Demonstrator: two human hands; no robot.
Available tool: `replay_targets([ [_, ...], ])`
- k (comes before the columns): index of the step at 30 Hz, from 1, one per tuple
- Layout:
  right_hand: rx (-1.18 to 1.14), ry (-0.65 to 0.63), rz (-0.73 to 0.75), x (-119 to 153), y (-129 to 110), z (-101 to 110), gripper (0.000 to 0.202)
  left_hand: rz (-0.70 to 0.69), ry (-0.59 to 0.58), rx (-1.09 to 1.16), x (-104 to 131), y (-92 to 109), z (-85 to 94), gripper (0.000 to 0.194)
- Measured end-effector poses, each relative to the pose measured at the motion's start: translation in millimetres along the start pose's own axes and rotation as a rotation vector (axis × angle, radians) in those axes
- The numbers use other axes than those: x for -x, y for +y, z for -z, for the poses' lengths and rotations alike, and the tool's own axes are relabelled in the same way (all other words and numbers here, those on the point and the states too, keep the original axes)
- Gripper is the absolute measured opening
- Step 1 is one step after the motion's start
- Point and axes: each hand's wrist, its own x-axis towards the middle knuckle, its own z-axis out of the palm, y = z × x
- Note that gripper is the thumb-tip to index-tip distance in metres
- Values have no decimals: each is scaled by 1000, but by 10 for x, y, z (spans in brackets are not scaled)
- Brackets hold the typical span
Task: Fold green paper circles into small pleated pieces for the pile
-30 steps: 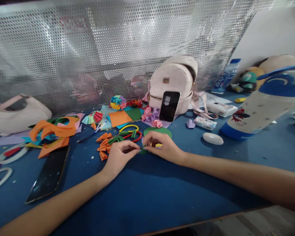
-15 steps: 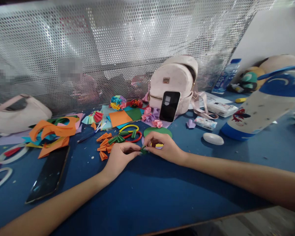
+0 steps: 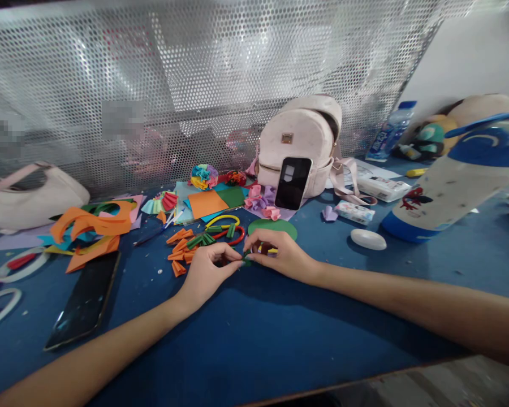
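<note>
Between my fingertips is a small piece of green paper (image 3: 246, 260), mostly covered by the fingers. My left hand (image 3: 207, 271) pinches it from the left, and my right hand (image 3: 282, 255) pinches it from the right. Just behind my right hand lies a green paper disc (image 3: 275, 228). Beside my left hand are several folded orange paper pieces (image 3: 178, 249) and folded green paper pieces (image 3: 201, 239). Scissors with one yellow and one red handle loop (image 3: 236, 234) lie behind both hands, partly under the green pieces.
A black phone (image 3: 85, 299) and orange paper scraps (image 3: 93, 221) lie at left. Behind are coloured paper sheets (image 3: 205, 203), a pink backpack (image 3: 297, 135) and a phone leaning on it (image 3: 293, 182). At right stand a large bottle (image 3: 445, 192) and a white oval case (image 3: 368, 239).
Both hands stay at nearly the same spot. Their fingers have shifted slightly around the green paper, with the right index finger a little lower and less of the paper showing.
</note>
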Motion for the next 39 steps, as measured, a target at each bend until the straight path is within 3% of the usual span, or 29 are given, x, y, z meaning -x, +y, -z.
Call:
replay_targets([
  [11, 14, -15, 55, 1, -17, 8, 9, -23, -7, -37, 3, -17, 8, 7],
  [29, -150, -19, -96, -37, 50, 27, 23, -40, -5, -47, -5, -20, 5, 7],
  [39, -195, 1, -86, -31, 65, 25, 30, -14, -23, -47, 4, -7, 0, 6],
])
